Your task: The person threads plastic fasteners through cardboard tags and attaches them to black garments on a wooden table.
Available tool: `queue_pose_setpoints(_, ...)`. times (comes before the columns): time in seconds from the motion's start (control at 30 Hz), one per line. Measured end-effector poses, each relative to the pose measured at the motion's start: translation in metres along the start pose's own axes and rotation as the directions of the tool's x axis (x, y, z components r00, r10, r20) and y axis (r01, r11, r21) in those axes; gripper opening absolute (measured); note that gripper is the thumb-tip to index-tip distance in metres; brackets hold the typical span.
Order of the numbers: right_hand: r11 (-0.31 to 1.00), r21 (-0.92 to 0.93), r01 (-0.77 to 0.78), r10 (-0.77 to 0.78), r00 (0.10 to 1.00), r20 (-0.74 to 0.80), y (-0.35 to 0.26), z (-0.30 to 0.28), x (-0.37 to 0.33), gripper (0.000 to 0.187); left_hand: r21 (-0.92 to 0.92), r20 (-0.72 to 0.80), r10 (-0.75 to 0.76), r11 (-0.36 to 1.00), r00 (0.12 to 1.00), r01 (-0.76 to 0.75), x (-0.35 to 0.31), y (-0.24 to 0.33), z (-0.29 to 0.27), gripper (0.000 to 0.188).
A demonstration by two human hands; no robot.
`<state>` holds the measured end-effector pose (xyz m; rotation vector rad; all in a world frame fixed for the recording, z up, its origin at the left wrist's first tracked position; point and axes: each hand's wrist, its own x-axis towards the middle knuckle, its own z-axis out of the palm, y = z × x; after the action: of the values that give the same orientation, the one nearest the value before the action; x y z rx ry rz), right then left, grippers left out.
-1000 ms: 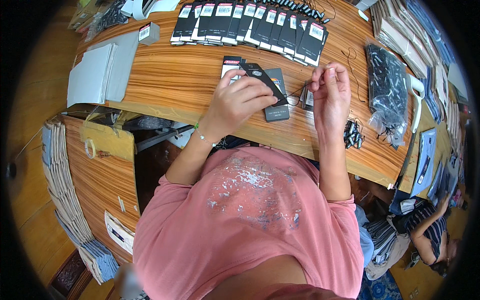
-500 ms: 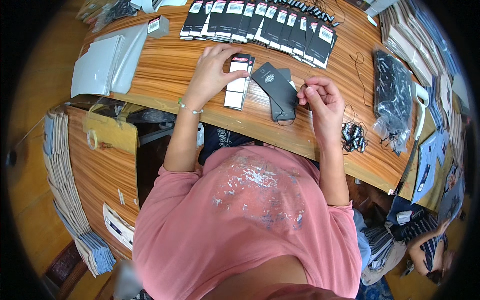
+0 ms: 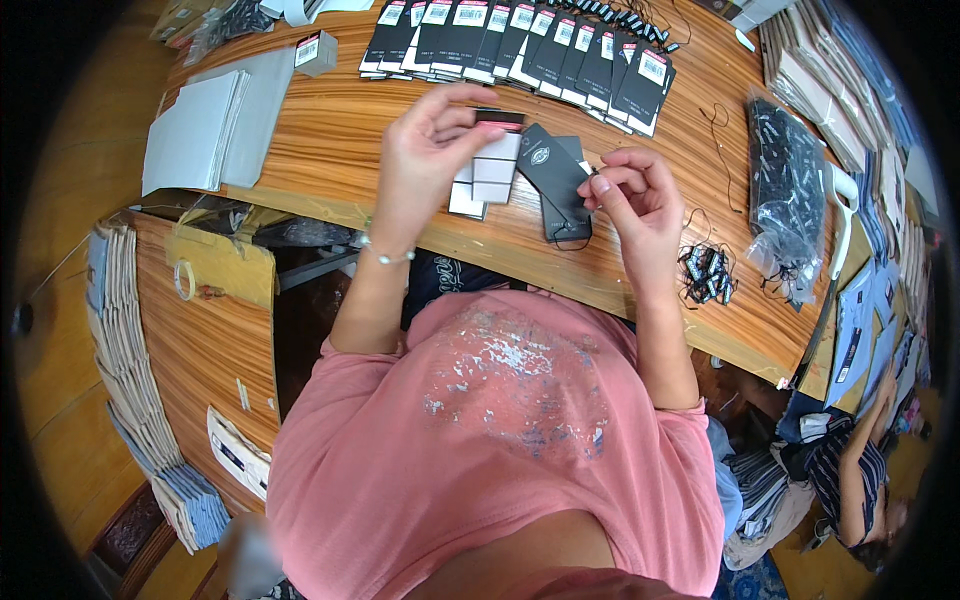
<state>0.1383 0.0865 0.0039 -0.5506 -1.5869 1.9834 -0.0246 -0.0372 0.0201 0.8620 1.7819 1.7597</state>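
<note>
Pinched between thumb and fingers of my left hand [image 3: 425, 165] is a white hang tag [image 3: 494, 170] with a black and red top, lifted a little over another white tag [image 3: 467, 207] on the table. My right hand [image 3: 645, 205] has its thumb and index finger closed on a thin black string [image 3: 591, 178]; most of the string is hidden by the fingers. Just left of that hand, two black hang tags [image 3: 552, 178] lie crossed on the wood, the upper one slanting. A loop of black cord shows at their near end.
A fanned row of black and white tags [image 3: 545, 60] spans the far side. On the right lie a small heap of black strings [image 3: 707, 272], a plastic bag of them [image 3: 785, 190] and a white-handled tool [image 3: 842, 220]. White sheets [image 3: 195, 135] lie left. Another person [image 3: 860, 480] is at lower right.
My left hand has taken a white tag off the one beneath and raised it slightly to the right. My right hand has shifted slightly left, still pinching.
</note>
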Motion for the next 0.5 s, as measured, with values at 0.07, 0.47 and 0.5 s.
queue_pose_setpoints(0.07,0.995,-0.083,0.054,-0.055,0.998,-0.015,-0.002,0.006,-0.002,0.015,0.115,-0.012,0.067,0.991,0.998,-0.065,-0.005,0.004,0.017,0.019)
queue_pose_setpoints(0.47,0.987,-0.039,0.158,-0.162,0.977,-0.136,-0.006,0.007,-0.006,0.017,0.261,0.167,0.338,0.891,0.926,-0.372,-0.012,0.008,0.054,0.012)
queue_pose_setpoints(0.5,0.987,-0.026,0.158,-0.160,0.979,-0.130,-0.006,0.007,-0.006,0.017,0.253,0.178,0.322,0.898,0.930,-0.359,-0.012,0.009,0.053,0.012)
